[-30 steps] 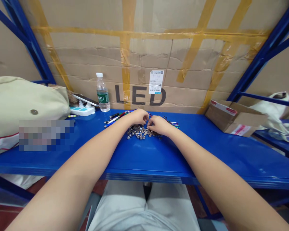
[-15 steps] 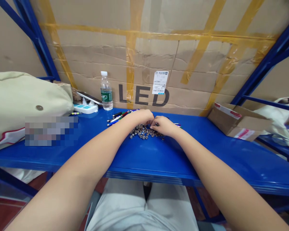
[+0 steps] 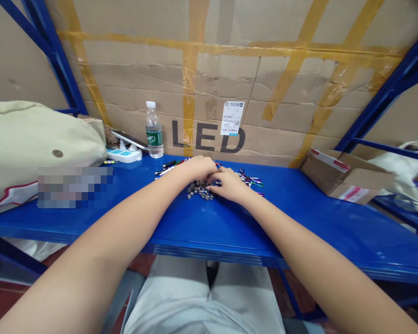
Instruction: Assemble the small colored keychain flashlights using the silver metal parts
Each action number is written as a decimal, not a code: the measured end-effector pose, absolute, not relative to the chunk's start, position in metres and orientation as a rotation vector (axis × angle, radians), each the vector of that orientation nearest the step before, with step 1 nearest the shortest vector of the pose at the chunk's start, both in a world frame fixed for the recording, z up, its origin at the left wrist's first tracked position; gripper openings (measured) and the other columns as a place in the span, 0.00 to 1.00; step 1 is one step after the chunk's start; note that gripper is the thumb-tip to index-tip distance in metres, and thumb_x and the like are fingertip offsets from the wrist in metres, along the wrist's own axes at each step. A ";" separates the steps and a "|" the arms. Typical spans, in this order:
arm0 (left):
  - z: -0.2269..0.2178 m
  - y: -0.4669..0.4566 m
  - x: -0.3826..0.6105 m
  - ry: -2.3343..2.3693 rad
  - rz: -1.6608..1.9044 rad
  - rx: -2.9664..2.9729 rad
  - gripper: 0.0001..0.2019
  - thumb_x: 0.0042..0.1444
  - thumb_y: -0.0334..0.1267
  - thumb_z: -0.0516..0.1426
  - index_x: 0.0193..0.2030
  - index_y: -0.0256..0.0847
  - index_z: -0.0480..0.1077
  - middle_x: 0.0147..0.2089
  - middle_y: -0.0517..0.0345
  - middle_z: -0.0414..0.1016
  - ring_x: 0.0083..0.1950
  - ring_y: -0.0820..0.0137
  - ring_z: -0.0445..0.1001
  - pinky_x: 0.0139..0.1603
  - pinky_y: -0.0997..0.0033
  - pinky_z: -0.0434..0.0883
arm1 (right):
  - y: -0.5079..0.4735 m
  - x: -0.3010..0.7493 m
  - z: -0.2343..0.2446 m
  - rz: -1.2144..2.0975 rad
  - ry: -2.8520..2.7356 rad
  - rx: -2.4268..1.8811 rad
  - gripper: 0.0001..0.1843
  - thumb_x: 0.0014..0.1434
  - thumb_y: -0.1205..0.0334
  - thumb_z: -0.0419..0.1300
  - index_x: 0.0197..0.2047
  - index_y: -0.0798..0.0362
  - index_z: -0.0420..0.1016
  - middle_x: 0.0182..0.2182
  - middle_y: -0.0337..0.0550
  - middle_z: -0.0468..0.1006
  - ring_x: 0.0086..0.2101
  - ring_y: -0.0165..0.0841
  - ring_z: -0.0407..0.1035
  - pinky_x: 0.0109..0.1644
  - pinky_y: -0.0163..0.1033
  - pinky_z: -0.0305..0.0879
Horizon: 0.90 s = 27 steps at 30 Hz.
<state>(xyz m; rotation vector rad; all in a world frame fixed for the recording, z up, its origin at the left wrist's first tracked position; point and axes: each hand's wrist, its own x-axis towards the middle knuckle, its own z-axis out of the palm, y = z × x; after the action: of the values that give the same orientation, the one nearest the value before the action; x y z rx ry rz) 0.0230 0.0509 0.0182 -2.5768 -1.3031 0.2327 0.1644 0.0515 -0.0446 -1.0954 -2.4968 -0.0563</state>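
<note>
A heap of small silver metal pieces [image 3: 198,190] lies on the blue shelf [image 3: 230,227] in front of me. My left hand [image 3: 199,166] rests at the heap's far edge with its fingers curled together. My right hand [image 3: 227,183] lies over the heap's right side, fingertips pinched toward the left hand. What sits between the fingers is too small to make out. Coloured pens [image 3: 169,167] lie just left of my left hand. Coloured carabiner clips [image 3: 251,179] lie behind my right hand.
A water bottle [image 3: 153,131], a power strip [image 3: 124,154] with a phone [image 3: 128,139] on it, and a beige bag [image 3: 31,148] are at the left. An open cardboard box [image 3: 344,174] sits at the right. A large taped "LED" carton [image 3: 230,93] closes the back.
My right hand has slid left over the heap, uncovering the carabiner clips behind it. The left hand stays at the heap's far edge. The view has shifted slightly.
</note>
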 end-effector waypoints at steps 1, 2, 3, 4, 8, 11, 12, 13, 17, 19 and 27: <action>0.019 0.049 0.023 -1.315 0.253 -2.572 0.10 0.47 0.34 0.57 0.36 0.39 0.77 0.34 0.50 0.76 0.35 0.64 0.72 0.32 0.70 0.61 | 0.051 0.163 -0.045 -0.055 -2.489 -1.113 0.09 0.54 0.54 0.61 0.38 0.45 0.79 0.42 0.44 0.72 0.45 0.39 0.64 0.50 0.43 0.59; 0.020 0.048 0.024 -1.329 0.274 -2.567 0.11 0.47 0.34 0.57 0.37 0.39 0.77 0.34 0.49 0.76 0.34 0.64 0.72 0.32 0.70 0.60 | 0.050 0.162 -0.045 -0.053 -2.482 -1.134 0.09 0.54 0.54 0.61 0.38 0.44 0.79 0.42 0.44 0.72 0.45 0.39 0.64 0.50 0.43 0.59; 0.022 0.046 0.025 -1.340 0.299 -2.563 0.11 0.47 0.33 0.56 0.38 0.38 0.77 0.34 0.49 0.76 0.34 0.64 0.72 0.31 0.70 0.60 | 0.049 0.161 -0.045 -0.050 -2.478 -1.155 0.09 0.54 0.53 0.61 0.37 0.43 0.79 0.42 0.44 0.72 0.45 0.39 0.64 0.50 0.43 0.59; 0.023 0.045 0.026 -1.346 0.325 -2.561 0.12 0.48 0.33 0.56 0.38 0.38 0.77 0.34 0.49 0.76 0.34 0.65 0.71 0.31 0.70 0.60 | 0.049 0.159 -0.045 -0.047 -2.473 -1.177 0.09 0.54 0.53 0.61 0.37 0.43 0.79 0.42 0.45 0.72 0.44 0.39 0.64 0.50 0.43 0.59; 0.027 0.041 0.029 -1.338 0.357 -2.573 0.11 0.48 0.32 0.56 0.37 0.38 0.77 0.33 0.50 0.77 0.32 0.66 0.71 0.28 0.71 0.58 | 0.051 0.156 -0.045 -0.036 -2.487 -1.236 0.10 0.54 0.53 0.61 0.36 0.46 0.80 0.40 0.45 0.73 0.43 0.38 0.65 0.49 0.41 0.59; 0.026 0.039 0.030 -1.308 0.328 -2.577 0.10 0.47 0.32 0.57 0.35 0.39 0.78 0.33 0.51 0.77 0.32 0.66 0.71 0.28 0.71 0.57 | 0.052 0.156 -0.044 -0.041 -2.519 -1.245 0.09 0.54 0.57 0.61 0.36 0.47 0.80 0.39 0.44 0.75 0.43 0.38 0.66 0.48 0.39 0.59; 0.026 0.039 0.030 -1.299 0.326 -2.573 0.09 0.48 0.32 0.57 0.35 0.39 0.78 0.33 0.52 0.77 0.32 0.66 0.71 0.28 0.71 0.57 | 0.052 0.157 -0.044 -0.042 -2.523 -1.246 0.08 0.54 0.57 0.61 0.36 0.47 0.80 0.39 0.43 0.75 0.43 0.37 0.66 0.49 0.39 0.59; 0.026 0.039 0.030 -1.299 0.328 -2.563 0.09 0.48 0.32 0.56 0.35 0.39 0.78 0.33 0.52 0.77 0.32 0.66 0.71 0.28 0.71 0.57 | 0.052 0.157 -0.043 -0.041 -2.523 -1.247 0.08 0.54 0.58 0.61 0.36 0.47 0.80 0.39 0.43 0.75 0.43 0.37 0.66 0.49 0.39 0.59; 0.029 0.034 0.034 -1.340 0.308 -2.539 0.10 0.49 0.32 0.56 0.37 0.38 0.77 0.35 0.50 0.78 0.34 0.64 0.72 0.29 0.70 0.58 | 0.050 0.157 -0.042 -0.013 -2.506 -1.245 0.09 0.52 0.55 0.61 0.36 0.47 0.80 0.40 0.43 0.76 0.43 0.37 0.67 0.50 0.38 0.59; 0.030 0.031 0.036 -1.355 0.300 -2.546 0.10 0.49 0.31 0.57 0.38 0.38 0.77 0.37 0.49 0.78 0.36 0.63 0.73 0.30 0.70 0.60 | 0.050 0.156 -0.042 0.016 -2.497 -1.243 0.09 0.52 0.56 0.62 0.36 0.46 0.80 0.40 0.42 0.76 0.43 0.36 0.67 0.50 0.37 0.59; 0.021 0.040 0.031 -1.480 0.230 -2.606 0.08 0.47 0.32 0.57 0.33 0.40 0.77 0.33 0.53 0.77 0.32 0.68 0.71 0.32 0.72 0.61 | 0.051 0.157 -0.041 0.118 -2.503 -1.249 0.06 0.49 0.62 0.62 0.33 0.50 0.80 0.37 0.42 0.77 0.40 0.34 0.68 0.46 0.34 0.61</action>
<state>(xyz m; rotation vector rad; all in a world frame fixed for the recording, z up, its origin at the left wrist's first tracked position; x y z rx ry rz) 0.0305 0.0395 0.0215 -2.6064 -1.4799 0.2297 0.1573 0.0509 -0.0410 -1.2486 -2.5026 0.1182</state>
